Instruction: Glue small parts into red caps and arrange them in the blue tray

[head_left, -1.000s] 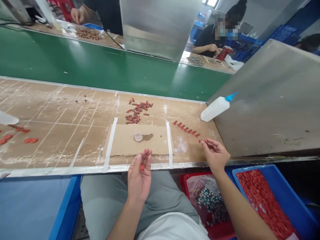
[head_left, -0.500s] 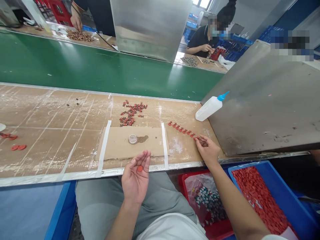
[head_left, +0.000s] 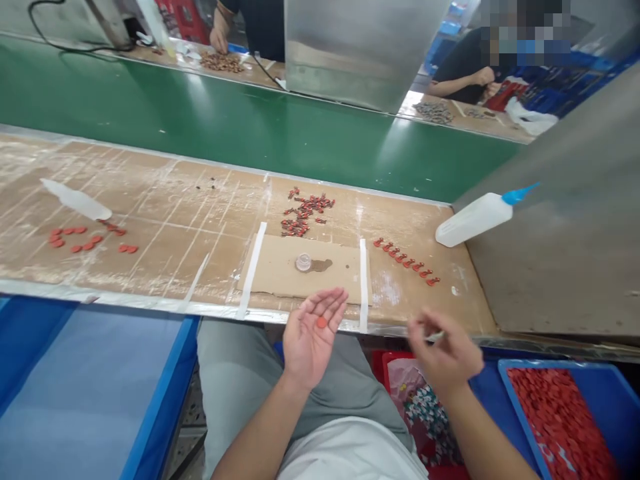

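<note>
A small red disc [head_left: 321,323] lies on the upturned palm of my left hand [head_left: 310,340], its fingers stretched out at the table's front edge. My right hand [head_left: 445,350] is in the air to the right, fingers curled and blurred; anything between them cannot be made out. Beyond it, a slanting row of red pieces [head_left: 407,262] with dark tops stands on the table. A small clear round cup [head_left: 303,262] sits on the taped cardboard [head_left: 270,267], beside a dark wet stain. Behind the cardboard is a pile of small red and dark parts [head_left: 307,213].
A white bottle [head_left: 475,219] with a blue nozzle leans right by a metal wall [head_left: 560,253]. Red discs [head_left: 89,245] and another bottle [head_left: 77,200] lie left. Below right is a blue tray [head_left: 505,380] of red pieces. Two people work across the green belt [head_left: 225,120].
My right hand has left the end of the row and drawn back toward me, leaving the last piece standing there. The view has shifted left, showing more discs. My left hand still carries the disc.
</note>
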### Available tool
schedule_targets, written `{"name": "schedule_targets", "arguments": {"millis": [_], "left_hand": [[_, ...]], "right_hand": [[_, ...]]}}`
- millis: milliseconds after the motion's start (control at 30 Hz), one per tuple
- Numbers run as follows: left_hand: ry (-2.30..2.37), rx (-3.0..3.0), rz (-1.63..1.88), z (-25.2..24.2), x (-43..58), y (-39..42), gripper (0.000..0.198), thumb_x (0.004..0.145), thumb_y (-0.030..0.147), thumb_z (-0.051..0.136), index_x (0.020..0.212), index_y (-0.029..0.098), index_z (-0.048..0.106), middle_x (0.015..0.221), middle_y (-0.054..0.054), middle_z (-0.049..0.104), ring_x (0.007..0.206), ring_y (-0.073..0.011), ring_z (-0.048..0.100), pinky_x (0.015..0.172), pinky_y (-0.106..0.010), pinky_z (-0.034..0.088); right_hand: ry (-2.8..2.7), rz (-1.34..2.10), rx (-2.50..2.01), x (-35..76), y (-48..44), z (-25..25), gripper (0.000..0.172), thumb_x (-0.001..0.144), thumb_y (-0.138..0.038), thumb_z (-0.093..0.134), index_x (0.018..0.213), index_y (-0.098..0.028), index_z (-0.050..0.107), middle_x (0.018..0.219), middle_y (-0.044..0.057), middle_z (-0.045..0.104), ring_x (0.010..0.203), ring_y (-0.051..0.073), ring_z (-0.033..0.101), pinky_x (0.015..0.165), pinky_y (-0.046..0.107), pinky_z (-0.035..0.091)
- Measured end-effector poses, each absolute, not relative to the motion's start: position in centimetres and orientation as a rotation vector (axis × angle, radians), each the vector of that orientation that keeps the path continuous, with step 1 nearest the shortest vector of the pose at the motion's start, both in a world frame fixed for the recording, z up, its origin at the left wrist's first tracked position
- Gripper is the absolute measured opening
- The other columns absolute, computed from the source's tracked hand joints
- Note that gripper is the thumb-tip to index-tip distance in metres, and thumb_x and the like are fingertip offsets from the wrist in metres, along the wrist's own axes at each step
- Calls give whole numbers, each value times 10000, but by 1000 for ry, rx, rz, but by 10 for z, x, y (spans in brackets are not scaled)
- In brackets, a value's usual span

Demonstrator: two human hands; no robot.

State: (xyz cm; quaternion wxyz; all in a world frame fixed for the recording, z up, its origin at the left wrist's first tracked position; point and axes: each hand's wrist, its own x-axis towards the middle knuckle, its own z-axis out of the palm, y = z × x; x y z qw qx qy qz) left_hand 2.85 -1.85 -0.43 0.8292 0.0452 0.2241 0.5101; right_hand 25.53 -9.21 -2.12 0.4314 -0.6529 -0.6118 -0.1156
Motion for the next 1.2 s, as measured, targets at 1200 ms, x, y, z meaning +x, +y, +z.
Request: {"name": "schedule_targets", "arguments": {"millis": [1200], "left_hand": [[386, 476, 1132, -21, 16, -28, 288, 660, 264, 859, 934, 300, 779, 947, -34, 735, 1000, -218, 660, 956, -412, 497]], "right_hand": [[-782, 1493, -1371, 147, -43, 24, 498, 648, -358, 867, 1060, -196, 639, 581, -6, 688, 309, 31, 374, 319, 161, 291]]}}
